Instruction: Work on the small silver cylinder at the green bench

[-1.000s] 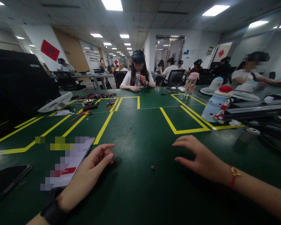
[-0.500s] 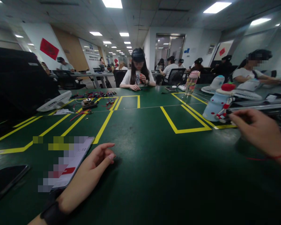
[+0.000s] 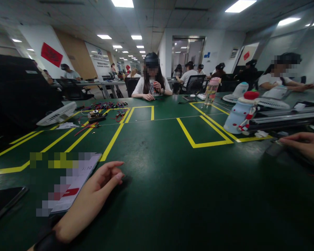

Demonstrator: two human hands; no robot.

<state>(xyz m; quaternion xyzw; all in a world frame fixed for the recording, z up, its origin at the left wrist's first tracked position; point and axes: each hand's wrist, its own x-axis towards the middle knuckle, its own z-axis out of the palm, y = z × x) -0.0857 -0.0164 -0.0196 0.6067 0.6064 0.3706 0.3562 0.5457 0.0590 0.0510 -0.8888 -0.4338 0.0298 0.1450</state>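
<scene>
Blue bottle: the pale-blue, rounded bottle with a red cap [image 3: 234, 116] stands on the dark green, yellow-taped desk [image 3: 159, 195]; places below are told from it.
Grey cylinder: the small, grey cylinder with a lighter rim [image 3: 273, 149] stands right of the bottle and nearer the wearer; its material is unclear.
Right hand: the bare right hand [image 3: 307, 144] reaches in farther right of the bottle, its fingers drawn together at the cylinder's rim; whether they grasp the rim or something small, I cannot tell.
Touch at the rim: a light one seems best, since a sideways push could tip so small a cylinder.
Clearance: the crumpled white tissue [image 3: 261, 133] lies just right of the bottle, so a short, straight movement looks safer than a sweep.
Left hand: the bare left hand [image 3: 102, 181] lies well left of the bottle and nearer the wearer, fingers loosely bent, released; it could steady the cylinder if needed.
</scene>
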